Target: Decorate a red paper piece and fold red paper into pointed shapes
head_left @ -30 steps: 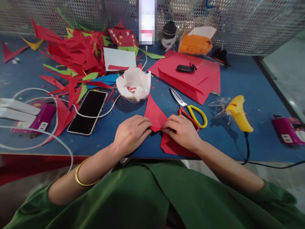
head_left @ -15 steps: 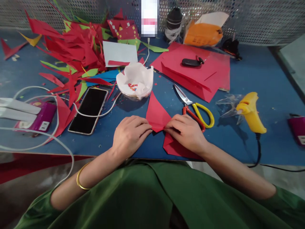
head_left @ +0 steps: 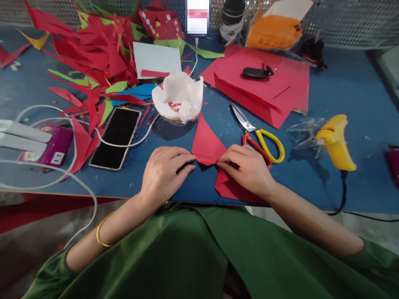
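Observation:
A folded red paper piece [head_left: 207,141] lies on the blue table in front of me, its point toward the white bowl. My right hand [head_left: 246,170] pinches its lower right corner between thumb and fingers. At its lower left corner is my left hand [head_left: 168,172], thumb and fingers apart, the fingertips at the paper's edge and nothing held. Another folded red paper [head_left: 230,189] lies partly under my right hand. Scissors [head_left: 249,128] with one yellow and one red handle rest just beyond that hand.
A paper-lined bowl [head_left: 177,99] stands ahead. A phone [head_left: 116,139], white cables and a purple power strip [head_left: 57,145] lie left, below a heap of red scraps [head_left: 102,50]. Red sheets [head_left: 255,87] lie back right; a yellow glue gun [head_left: 338,143] is at right.
My left thumb and fingers have parted from the paper's left corner, and that hand has shifted slightly left. My right hand keeps its pinch. The whole view has shifted a little.

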`<state>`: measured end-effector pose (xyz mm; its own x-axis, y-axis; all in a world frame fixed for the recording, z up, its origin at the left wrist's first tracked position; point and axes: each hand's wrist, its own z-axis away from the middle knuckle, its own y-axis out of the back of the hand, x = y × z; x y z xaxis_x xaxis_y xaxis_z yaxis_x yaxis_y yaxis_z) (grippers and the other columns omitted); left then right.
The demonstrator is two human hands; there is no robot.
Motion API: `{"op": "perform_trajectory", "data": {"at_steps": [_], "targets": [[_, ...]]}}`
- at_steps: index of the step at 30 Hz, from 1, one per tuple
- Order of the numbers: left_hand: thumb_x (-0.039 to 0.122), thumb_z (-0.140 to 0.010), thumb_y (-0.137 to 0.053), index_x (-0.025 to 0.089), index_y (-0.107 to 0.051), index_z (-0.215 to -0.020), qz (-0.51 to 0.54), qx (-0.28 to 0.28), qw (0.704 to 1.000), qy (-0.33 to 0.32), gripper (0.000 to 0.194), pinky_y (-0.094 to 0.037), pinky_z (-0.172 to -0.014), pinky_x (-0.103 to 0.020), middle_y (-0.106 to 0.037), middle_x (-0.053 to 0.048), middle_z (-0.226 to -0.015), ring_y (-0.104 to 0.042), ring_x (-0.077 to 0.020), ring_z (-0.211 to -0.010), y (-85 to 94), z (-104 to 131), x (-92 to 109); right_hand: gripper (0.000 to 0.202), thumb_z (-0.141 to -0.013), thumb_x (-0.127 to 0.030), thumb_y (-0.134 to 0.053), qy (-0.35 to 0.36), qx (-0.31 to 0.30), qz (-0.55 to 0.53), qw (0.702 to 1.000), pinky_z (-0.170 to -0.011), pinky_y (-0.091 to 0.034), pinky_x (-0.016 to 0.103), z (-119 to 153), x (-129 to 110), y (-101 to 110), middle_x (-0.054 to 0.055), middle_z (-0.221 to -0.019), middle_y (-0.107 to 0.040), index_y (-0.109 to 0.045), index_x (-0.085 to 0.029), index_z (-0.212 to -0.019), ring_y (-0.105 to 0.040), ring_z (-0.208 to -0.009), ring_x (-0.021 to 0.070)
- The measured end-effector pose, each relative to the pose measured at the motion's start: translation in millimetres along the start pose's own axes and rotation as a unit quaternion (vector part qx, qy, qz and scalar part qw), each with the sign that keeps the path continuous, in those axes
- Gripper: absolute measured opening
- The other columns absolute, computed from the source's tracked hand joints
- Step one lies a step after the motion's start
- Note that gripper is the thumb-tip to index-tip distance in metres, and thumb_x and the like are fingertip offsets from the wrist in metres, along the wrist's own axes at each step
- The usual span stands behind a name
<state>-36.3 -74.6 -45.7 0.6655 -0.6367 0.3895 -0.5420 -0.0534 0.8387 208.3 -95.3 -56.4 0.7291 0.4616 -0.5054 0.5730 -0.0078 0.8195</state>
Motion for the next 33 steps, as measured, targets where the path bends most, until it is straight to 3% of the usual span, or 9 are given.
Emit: {"op": "perform_trajectory", "data": {"at_steps": [5, 17, 27, 33], "targets": [[0.022, -0.092, -0.067, 0.022, -0.075, -0.088, 0.008, -0.022, 0.999, -0.039, 0.009, -0.045, -0.098, -0.044, -0.078, -0.001, -0.093, -0.071, -0.0198, -0.088, -6.3, -13, -1, 0.014, -0.095, -0.026, -0.062, 0.009, 0.012, 0.021, 1.0, -0.071, -0.04, 0.03, 0, 0, -2, 0.001, -0.08, -0.066, -0.068, -0.019, -0.085, -0.058, -0.071, 0.0142], [0.021, -0.088, -0.07, 0.021, -0.075, -0.085, 0.044, -0.043, 0.998, 0.024, 0.005, -0.046, -0.082, -0.038, -0.074, -0.003, -0.094, -0.067, -0.0212, -0.088, -8.1, -18, -2, 0.015, -0.094, -0.024, -0.06, -0.013, 0.001, 0.035, 0.999, -0.068, -0.035, 0.031, 0, -2, -4, 0.0, -0.075, -0.061, -0.065, -0.019, -0.081, -0.051, -0.065, 0.0139], [0.017, -0.086, -0.069, 0.022, -0.074, -0.082, 0.075, -0.068, 0.992, 0.076, 0.008, -0.043, -0.083, -0.038, -0.072, -0.002, -0.094, -0.064, -0.0197, -0.088, -6.1, -19, -2, 0.011, -0.09, -0.017, -0.063, -0.052, -0.005, -0.002, 0.999, -0.067, -0.036, 0.029, -3, -8, -1, 0.0, -0.073, -0.061, -0.066, -0.018, -0.079, -0.05, -0.064, 0.0138], [0.013, -0.083, -0.069, 0.019, -0.072, -0.09, 0.1, -0.06, 0.99, 0.084, 0.01, -0.046, -0.088, -0.037, -0.072, -0.003, -0.1, -0.066, -0.0194, -0.094, -3.0, -15, -5, 0.011, -0.088, -0.016, -0.066, -0.07, -0.013, -0.015, 0.997, -0.066, -0.035, 0.029, -5, -9, 1, -0.001, -0.071, -0.06, -0.066, -0.018, -0.077, -0.049, -0.063, 0.0129]]}}
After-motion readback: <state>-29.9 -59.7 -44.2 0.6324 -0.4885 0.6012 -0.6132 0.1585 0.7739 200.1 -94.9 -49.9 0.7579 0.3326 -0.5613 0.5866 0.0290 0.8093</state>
